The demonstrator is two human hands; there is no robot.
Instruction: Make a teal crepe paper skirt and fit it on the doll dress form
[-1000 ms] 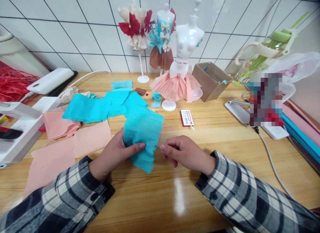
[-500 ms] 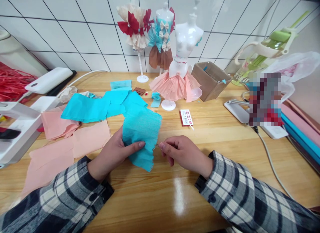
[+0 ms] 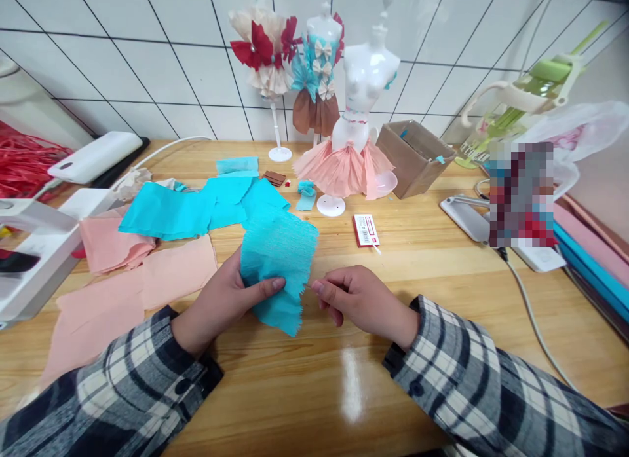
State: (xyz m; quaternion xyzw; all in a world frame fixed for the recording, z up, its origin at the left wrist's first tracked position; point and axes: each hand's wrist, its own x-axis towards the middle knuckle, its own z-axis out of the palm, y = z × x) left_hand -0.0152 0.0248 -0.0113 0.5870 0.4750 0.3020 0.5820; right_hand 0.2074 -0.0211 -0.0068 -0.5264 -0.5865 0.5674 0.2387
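Note:
A turquoise crepe piece (image 3: 280, 254) with a ragged right edge is held up by my left hand (image 3: 236, 290), thumb in front and fingers hidden behind. Just right of that edge, my right hand (image 3: 344, 290) is closed in a pinch; something thin shows at its fingertips, too small to make out. More turquoise sheets (image 3: 171, 210) lie behind and left of my left hand. Pink sheets (image 3: 179, 270) lie flat beside my left forearm. Further back stands a white mannequin (image 3: 368, 77) wearing a pink pleated skirt (image 3: 346, 172).
Two dressed mannequins (image 3: 322, 71) stand by the tiled wall. A cardboard box (image 3: 415, 159) and a green-lidded bottle (image 3: 521, 110) are behind on the right. A small red and white box (image 3: 366, 230) lies beyond my right hand. White cases and cables flank the table.

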